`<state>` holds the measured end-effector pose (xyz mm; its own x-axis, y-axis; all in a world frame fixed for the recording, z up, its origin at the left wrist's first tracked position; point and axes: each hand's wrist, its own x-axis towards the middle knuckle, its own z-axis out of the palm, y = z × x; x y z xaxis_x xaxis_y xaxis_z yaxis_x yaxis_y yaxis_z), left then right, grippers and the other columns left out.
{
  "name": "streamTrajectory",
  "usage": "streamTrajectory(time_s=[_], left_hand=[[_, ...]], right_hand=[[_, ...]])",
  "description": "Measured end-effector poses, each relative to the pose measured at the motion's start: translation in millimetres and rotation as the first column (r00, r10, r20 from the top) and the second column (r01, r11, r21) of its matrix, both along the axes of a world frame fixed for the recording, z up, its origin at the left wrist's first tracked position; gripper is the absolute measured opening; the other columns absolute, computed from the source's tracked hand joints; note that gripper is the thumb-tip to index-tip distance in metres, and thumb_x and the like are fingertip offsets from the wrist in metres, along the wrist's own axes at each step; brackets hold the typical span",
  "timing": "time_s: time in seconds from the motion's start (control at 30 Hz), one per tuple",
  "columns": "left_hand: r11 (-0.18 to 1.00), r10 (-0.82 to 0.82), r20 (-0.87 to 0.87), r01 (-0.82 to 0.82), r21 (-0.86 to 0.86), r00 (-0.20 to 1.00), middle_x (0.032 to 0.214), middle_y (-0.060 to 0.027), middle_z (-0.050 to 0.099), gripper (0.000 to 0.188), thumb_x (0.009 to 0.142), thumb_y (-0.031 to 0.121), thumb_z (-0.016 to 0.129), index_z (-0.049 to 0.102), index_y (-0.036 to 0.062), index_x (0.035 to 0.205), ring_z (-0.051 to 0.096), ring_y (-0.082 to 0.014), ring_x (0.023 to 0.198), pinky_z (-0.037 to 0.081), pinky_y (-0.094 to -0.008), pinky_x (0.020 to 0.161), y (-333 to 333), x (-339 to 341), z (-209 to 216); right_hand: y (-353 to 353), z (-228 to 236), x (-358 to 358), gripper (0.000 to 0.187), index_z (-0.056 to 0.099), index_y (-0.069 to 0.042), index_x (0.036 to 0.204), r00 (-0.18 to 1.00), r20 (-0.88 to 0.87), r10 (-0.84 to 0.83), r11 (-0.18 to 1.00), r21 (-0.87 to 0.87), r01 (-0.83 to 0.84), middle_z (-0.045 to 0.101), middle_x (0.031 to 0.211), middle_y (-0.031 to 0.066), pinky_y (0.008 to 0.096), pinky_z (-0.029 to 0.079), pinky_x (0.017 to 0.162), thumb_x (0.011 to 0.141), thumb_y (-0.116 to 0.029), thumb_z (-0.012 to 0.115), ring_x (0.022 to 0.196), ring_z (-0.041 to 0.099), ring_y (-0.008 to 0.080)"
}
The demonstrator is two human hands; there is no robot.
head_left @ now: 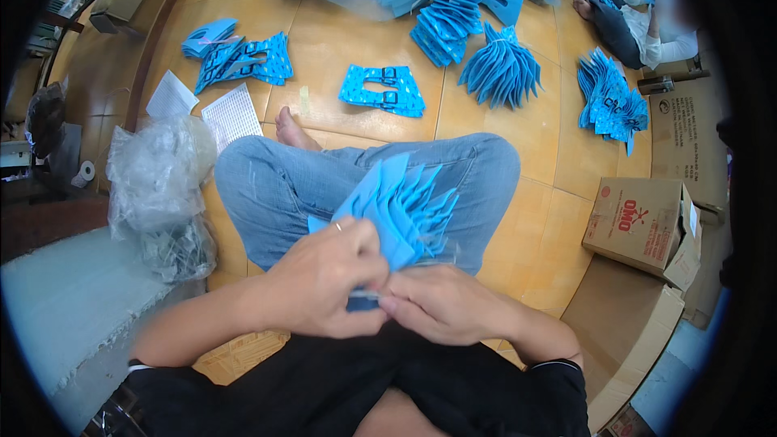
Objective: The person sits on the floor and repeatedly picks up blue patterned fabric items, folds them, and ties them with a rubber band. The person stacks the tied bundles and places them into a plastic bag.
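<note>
A fanned bundle of blue fabric pieces (396, 210) rests over my crossed legs in jeans (275, 194). Right at the bundle's near end, my left hand (336, 279) is closed, a ring on one finger. My right hand (445, 303) meets it there, its thumb and fingers pinched together. Between the fingertips of both hands shows a short length of thin pale strip (366, 294). Where the strip runs behind the fingers is hidden. The loose ends of the pieces spread away from me.
Buckled blue pieces (382, 91) lie on the tiled floor ahead, with more blue bundles (500, 69) beyond. Clear plastic bags (158, 186) sit at left beside white sheets (232, 113). Cardboard boxes (635, 222) stand at right. Another person (623, 28) sits at the far right.
</note>
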<state>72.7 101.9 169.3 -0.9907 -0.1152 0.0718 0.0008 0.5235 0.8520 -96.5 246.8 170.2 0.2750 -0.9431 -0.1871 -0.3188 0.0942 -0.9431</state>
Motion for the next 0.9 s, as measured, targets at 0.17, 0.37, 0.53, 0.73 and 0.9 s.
streamTrajectory(time_s=[0.17,0.37,0.53,0.73,0.9], left_hand=[[0.946,-0.294,-0.035,0.286,-0.153,0.955,0.078,-0.0077,0.045,0.020,0.076,0.021,0.070,0.055,0.0073,0.073,0.056,-0.0240,0.071,0.047,-0.0360,0.057,22.6,12.7,15.9],[0.923,-0.369,-0.064,0.374,0.094,0.927,0.077,-0.0068,0.045,0.021,0.079,0.015,0.068,0.053,0.0060,0.067,0.057,-0.0195,0.069,0.047,-0.0346,0.053,18.7,18.9,-7.7],[0.861,-0.114,0.108,0.044,0.507,0.988,0.082,-0.0084,0.048,0.027,0.085,0.006,0.067,0.049,0.0020,0.064,0.052,-0.0200,0.070,0.043,-0.0310,0.060,-3.4,38.0,-47.7],[0.731,0.183,0.203,-0.271,0.626,0.962,0.104,-0.0107,0.053,0.035,0.096,0.016,0.058,0.046,0.0026,0.067,0.051,-0.0133,0.080,0.045,-0.0282,0.075,-3.8,20.0,-101.3],[0.513,0.287,0.205,-0.331,0.792,0.936,0.115,-0.0152,0.055,0.028,0.103,0.025,0.047,0.050,0.0045,0.084,0.057,-0.0132,0.085,0.050,-0.0288,0.077,-4.5,7.6,-111.3]], right_hand=[[24.5,11.9,10.4,0.026,0.054,-0.006,0.080,0.986,-0.117,0.120,0.982,-0.135,-0.135,0.058,0.068,0.0112,0.0414,0.050,0.057,0.094,-0.027,0.060,0.064,0.061,0.0310],[43.9,-8.0,1.7,0.035,0.050,-0.009,0.068,0.976,-0.161,0.145,0.965,-0.195,-0.175,0.053,0.061,0.0060,0.0358,0.044,0.051,0.090,-0.032,0.067,0.056,0.057,0.0248],[64.2,-31.2,-18.2,0.041,0.041,-0.008,0.059,0.944,0.192,-0.269,0.962,0.001,0.274,0.043,0.055,0.0073,0.0378,0.033,0.048,0.093,-0.015,0.063,0.048,0.044,0.0259],[46.6,-85.7,-14.1,0.042,0.045,-0.013,0.071,0.437,0.362,-0.823,0.567,0.522,0.637,0.043,0.062,-0.0049,0.0254,0.028,0.049,0.104,-0.038,0.046,0.052,0.036,0.0058],[26.8,-102.3,-23.1,0.037,0.044,-0.015,0.072,0.316,0.380,-0.869,0.481,0.502,0.719,0.040,0.064,-0.0069,0.0221,0.027,0.053,0.103,-0.036,0.050,0.056,0.033,0.0030]])
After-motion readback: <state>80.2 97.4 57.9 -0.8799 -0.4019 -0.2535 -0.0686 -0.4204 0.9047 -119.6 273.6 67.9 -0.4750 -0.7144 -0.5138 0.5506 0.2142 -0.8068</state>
